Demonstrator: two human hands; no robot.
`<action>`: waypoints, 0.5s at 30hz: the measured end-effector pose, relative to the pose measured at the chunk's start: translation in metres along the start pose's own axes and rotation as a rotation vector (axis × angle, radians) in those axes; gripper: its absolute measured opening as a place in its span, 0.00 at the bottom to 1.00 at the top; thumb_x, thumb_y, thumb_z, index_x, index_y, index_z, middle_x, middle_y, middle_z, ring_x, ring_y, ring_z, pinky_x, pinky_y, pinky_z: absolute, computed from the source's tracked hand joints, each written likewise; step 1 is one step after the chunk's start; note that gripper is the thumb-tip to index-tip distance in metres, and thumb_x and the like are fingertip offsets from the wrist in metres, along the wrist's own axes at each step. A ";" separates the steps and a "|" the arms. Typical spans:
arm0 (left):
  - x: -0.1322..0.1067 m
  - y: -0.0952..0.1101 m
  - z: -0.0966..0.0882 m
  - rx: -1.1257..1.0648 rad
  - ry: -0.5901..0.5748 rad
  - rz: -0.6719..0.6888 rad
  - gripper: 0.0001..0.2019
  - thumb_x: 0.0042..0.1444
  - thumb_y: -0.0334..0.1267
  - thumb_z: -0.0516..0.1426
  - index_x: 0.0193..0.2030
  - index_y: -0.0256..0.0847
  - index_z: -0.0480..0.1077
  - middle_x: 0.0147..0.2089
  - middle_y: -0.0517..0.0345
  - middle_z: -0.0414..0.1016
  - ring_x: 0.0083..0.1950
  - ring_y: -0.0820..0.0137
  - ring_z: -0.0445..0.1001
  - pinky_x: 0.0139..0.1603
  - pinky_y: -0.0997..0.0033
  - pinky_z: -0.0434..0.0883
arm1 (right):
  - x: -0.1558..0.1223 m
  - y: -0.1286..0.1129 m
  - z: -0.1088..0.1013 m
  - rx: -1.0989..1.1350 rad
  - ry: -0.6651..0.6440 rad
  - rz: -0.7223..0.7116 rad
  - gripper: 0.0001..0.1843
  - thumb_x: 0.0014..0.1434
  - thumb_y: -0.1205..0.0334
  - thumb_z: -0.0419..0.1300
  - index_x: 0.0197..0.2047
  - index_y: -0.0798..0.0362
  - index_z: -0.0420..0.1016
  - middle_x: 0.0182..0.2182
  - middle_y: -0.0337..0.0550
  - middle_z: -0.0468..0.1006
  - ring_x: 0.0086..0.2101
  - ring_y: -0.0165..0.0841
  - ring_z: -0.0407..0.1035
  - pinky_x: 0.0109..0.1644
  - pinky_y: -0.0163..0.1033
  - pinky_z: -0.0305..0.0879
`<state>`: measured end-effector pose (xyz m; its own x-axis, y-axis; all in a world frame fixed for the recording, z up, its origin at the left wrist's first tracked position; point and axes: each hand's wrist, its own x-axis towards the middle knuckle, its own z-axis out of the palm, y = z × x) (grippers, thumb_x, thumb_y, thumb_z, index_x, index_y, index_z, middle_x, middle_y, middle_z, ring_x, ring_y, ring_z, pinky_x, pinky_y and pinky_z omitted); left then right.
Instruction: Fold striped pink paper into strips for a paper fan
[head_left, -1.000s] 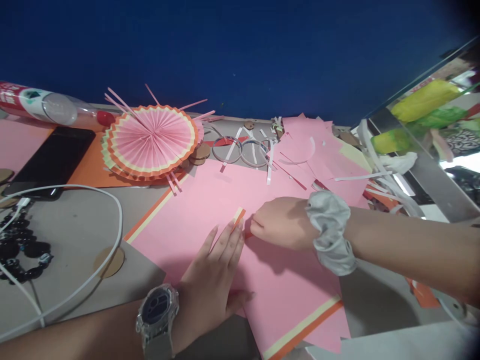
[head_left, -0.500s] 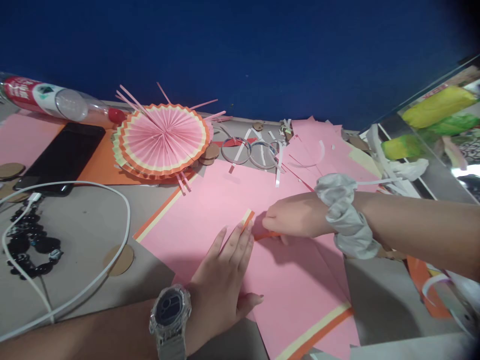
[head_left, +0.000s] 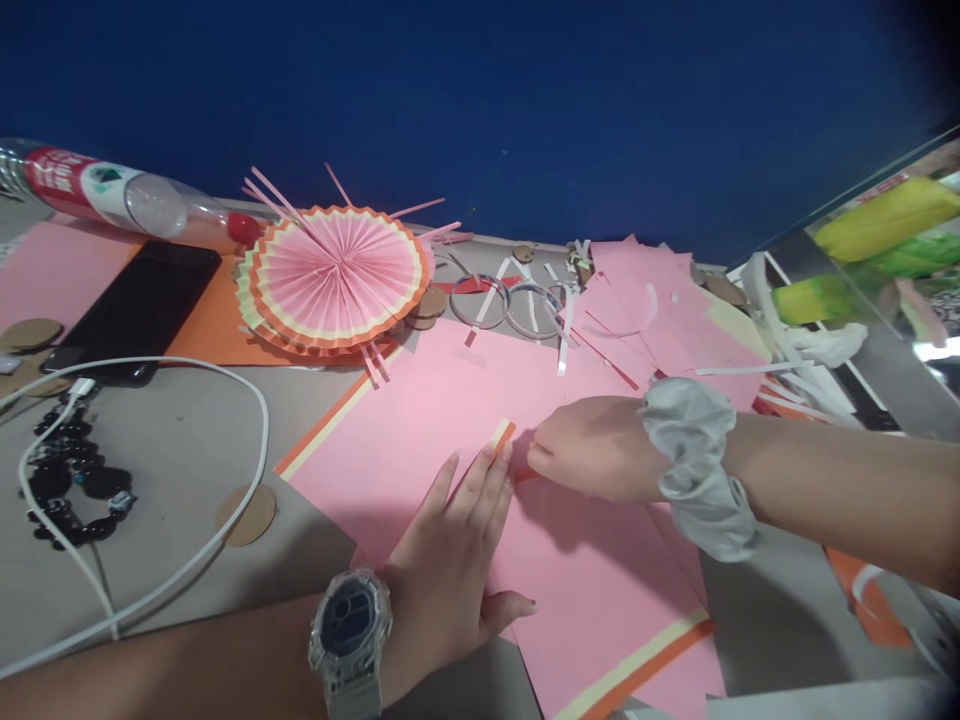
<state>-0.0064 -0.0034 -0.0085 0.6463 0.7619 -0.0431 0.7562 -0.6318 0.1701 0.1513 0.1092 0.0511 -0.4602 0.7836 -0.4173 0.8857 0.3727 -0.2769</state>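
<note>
A large pink paper sheet with cream and orange edge stripes lies in front of me. My left hand, with a watch on the wrist, rests flat on it with fingers stretched out, holding it down. My right hand, a grey scrunchie on its wrist, is closed in a pinch on the folded striped edge of the sheet, right beside my left fingertips. A finished pink pleated paper fan with cream and orange rims lies at the back.
A black phone and a plastic bottle lie at the left. A white cable loops past black beads. Metal rings, paper strips and pink scraps crowd the back right. A cardboard disc lies near the sheet.
My right hand slid right along the fold and has come back left to meet my left fingertips. The left hand stays flat on the sheet. The view has shifted slightly.
</note>
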 end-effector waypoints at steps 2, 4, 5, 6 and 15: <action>0.000 0.000 0.001 -0.001 0.003 -0.002 0.42 0.56 0.59 0.42 0.65 0.21 0.45 0.69 0.37 0.37 0.69 0.52 0.32 0.66 0.48 0.39 | 0.001 -0.003 0.003 -0.125 -0.068 0.003 0.29 0.56 0.56 0.55 0.07 0.51 0.50 0.07 0.38 0.54 0.16 0.29 0.58 0.24 0.40 0.50; -0.001 0.001 0.001 0.002 0.006 -0.002 0.42 0.56 0.59 0.42 0.65 0.21 0.46 0.69 0.37 0.38 0.69 0.52 0.34 0.66 0.48 0.40 | 0.002 -0.007 0.006 -0.282 -0.131 0.039 0.30 0.56 0.58 0.54 0.07 0.52 0.48 0.07 0.39 0.54 0.16 0.30 0.58 0.25 0.40 0.49; -0.001 0.001 0.001 0.007 0.008 -0.005 0.42 0.56 0.59 0.42 0.65 0.21 0.46 0.69 0.37 0.39 0.69 0.52 0.34 0.66 0.48 0.39 | 0.003 -0.008 0.006 -0.343 -0.145 0.058 0.30 0.56 0.59 0.54 0.07 0.52 0.48 0.08 0.40 0.56 0.17 0.30 0.59 0.25 0.40 0.49; -0.001 0.002 0.001 0.012 0.010 -0.008 0.42 0.56 0.59 0.42 0.65 0.21 0.46 0.69 0.38 0.39 0.69 0.52 0.35 0.66 0.48 0.39 | 0.003 -0.010 0.007 -0.388 -0.155 0.072 0.29 0.56 0.60 0.54 0.07 0.52 0.48 0.09 0.41 0.57 0.17 0.30 0.59 0.25 0.40 0.49; 0.000 0.001 -0.002 -0.015 0.006 -0.006 0.42 0.57 0.57 0.43 0.65 0.20 0.43 0.69 0.35 0.35 0.69 0.52 0.33 0.66 0.48 0.38 | -0.009 0.000 -0.010 -0.221 -0.103 0.175 0.28 0.52 0.60 0.55 0.06 0.53 0.49 0.06 0.37 0.56 0.12 0.24 0.50 0.22 0.38 0.45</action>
<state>-0.0054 -0.0041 -0.0067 0.6409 0.7666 -0.0382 0.7585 -0.6250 0.1845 0.1557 0.1075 0.0638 -0.2933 0.7953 -0.5305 0.9389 0.3443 -0.0029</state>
